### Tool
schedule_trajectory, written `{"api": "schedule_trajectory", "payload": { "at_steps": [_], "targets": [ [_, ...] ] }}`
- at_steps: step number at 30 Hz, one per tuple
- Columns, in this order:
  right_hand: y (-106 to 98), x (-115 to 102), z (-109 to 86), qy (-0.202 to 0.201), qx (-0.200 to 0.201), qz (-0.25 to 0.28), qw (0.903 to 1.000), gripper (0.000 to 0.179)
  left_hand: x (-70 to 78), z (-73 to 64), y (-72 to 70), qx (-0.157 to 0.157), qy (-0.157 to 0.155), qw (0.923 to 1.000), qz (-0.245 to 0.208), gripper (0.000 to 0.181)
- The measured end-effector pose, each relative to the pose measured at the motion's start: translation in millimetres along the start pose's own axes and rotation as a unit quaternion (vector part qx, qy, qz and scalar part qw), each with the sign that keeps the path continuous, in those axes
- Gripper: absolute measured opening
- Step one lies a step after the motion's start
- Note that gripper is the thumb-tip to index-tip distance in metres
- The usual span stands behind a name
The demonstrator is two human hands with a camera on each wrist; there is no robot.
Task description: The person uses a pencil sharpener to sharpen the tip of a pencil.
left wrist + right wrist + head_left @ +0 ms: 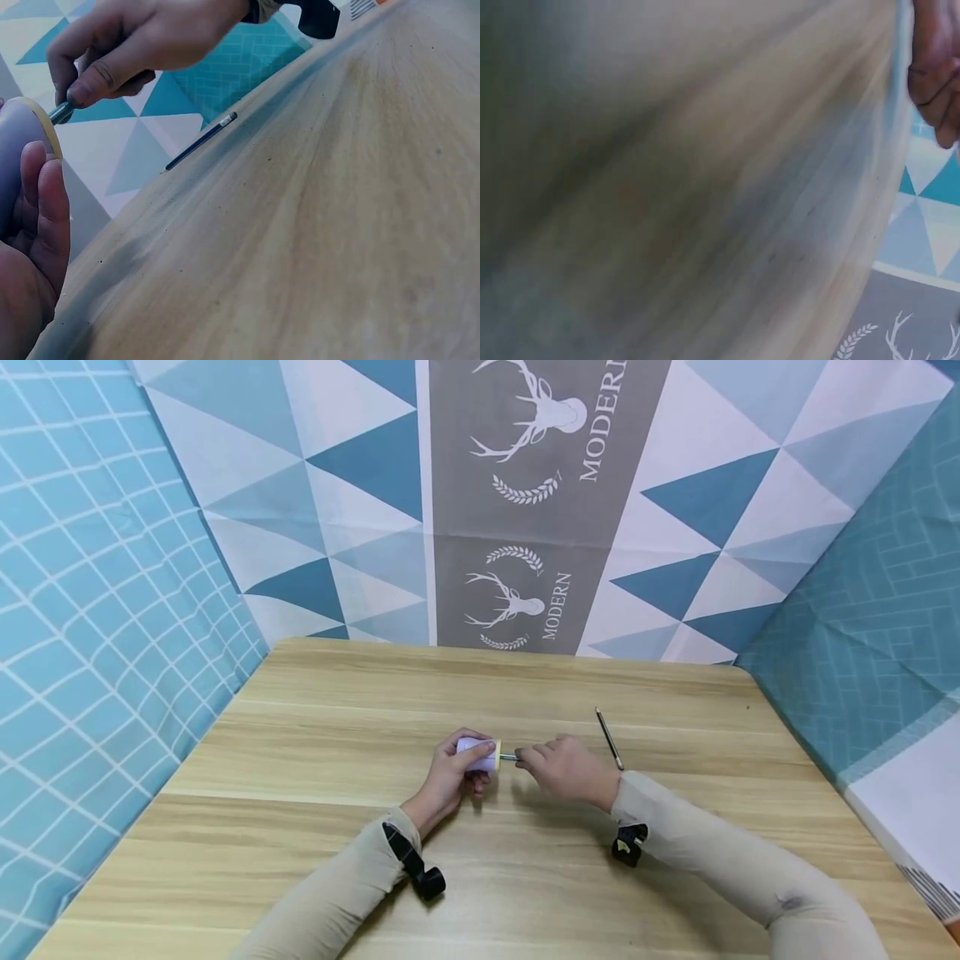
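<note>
My left hand [447, 777] grips a lavender cylindrical pencil sharpener [474, 754] with a yellow rim, thumb along its top. It lies on its side in the hand, rim facing right. From the rim sticks a short length of dark, shiny pencil [509, 757], its other end hidden inside. My right hand [566, 768] pinches this outer end between thumb and fingers. The left wrist view shows the same pinch close up, with the sharpener [19, 142] cut off at the left edge. In the right wrist view only part of a hand [935, 82] appears, at the right edge.
A second, dark pencil [609, 739] lies on the wooden table [337, 710] just beyond my right wrist. Patterned cloth [375, 502] stands behind the table's far edge, with blue cloths along both sides. Each wrist wears a black strapped camera [427, 881].
</note>
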State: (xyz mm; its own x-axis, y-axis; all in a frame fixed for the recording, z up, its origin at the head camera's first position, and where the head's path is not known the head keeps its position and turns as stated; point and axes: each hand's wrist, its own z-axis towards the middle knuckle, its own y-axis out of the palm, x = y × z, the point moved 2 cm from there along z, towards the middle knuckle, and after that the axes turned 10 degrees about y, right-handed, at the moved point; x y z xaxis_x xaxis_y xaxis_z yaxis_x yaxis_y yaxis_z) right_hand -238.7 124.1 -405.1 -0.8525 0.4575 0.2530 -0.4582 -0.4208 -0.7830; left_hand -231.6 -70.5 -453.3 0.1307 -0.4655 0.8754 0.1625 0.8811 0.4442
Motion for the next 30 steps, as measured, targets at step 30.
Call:
{"api": "schedule_trajectory", "payload": {
  "at_steps": [30],
  "targets": [
    [-10.0, 24.5, 13.5, 0.433, -0.332, 0.557, 0.6264, 0.028, 1.5, 0.4, 1.7, 0.006, 0.021, 0.9998, -0.004, 0.015]
  ]
}}
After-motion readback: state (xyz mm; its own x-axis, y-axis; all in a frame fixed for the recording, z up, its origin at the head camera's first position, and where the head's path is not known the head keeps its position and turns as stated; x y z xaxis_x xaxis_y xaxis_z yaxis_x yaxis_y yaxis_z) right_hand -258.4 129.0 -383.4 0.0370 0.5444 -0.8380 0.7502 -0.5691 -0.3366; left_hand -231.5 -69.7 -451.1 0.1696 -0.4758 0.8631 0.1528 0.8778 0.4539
